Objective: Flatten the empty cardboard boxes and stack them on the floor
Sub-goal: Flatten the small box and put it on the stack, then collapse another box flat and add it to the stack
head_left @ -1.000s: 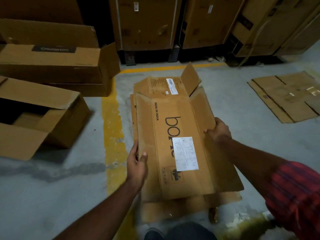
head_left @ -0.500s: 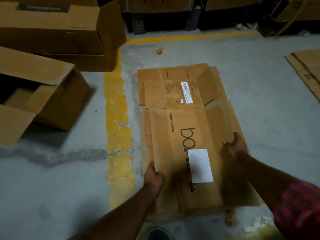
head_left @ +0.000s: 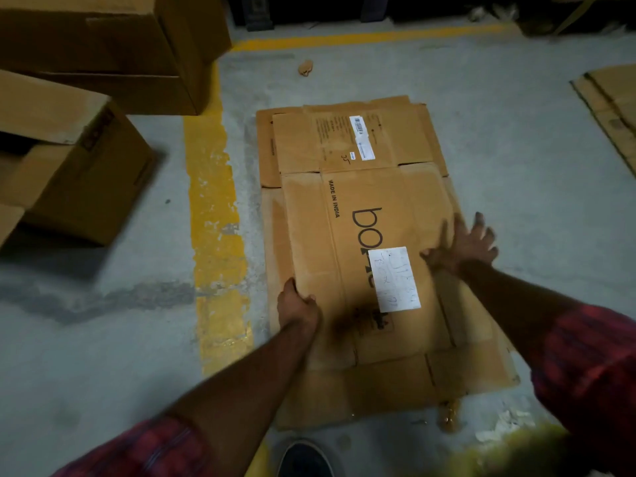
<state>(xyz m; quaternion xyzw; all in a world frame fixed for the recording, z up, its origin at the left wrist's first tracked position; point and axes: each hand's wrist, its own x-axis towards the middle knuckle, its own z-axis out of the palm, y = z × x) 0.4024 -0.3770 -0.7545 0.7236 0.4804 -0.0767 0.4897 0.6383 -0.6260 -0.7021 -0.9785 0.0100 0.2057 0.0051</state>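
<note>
A flattened brown cardboard box (head_left: pixel 364 215) with black lettering and a white label lies on top of other flattened sheets (head_left: pixel 268 146) on the concrete floor. My left hand (head_left: pixel 297 306) grips its left edge, fingers curled over the cardboard. My right hand (head_left: pixel 463 246) rests on the box's right part with fingers spread and palm down. Both forearms reach in from the bottom, with red checked sleeves.
Two unflattened boxes stand at left: an open one (head_left: pixel 79 166) and a larger one (head_left: pixel 113 39) behind it. A yellow floor line (head_left: pixel 215 215) runs beside the stack. More flat cardboard (head_left: pixel 609 98) lies at far right. A dark shoe (head_left: pixel 304 459) shows at the bottom.
The raised far flap has gone down and the box now lies flat on the stack. My right hand opened from gripping the right edge to a spread palm on top.
</note>
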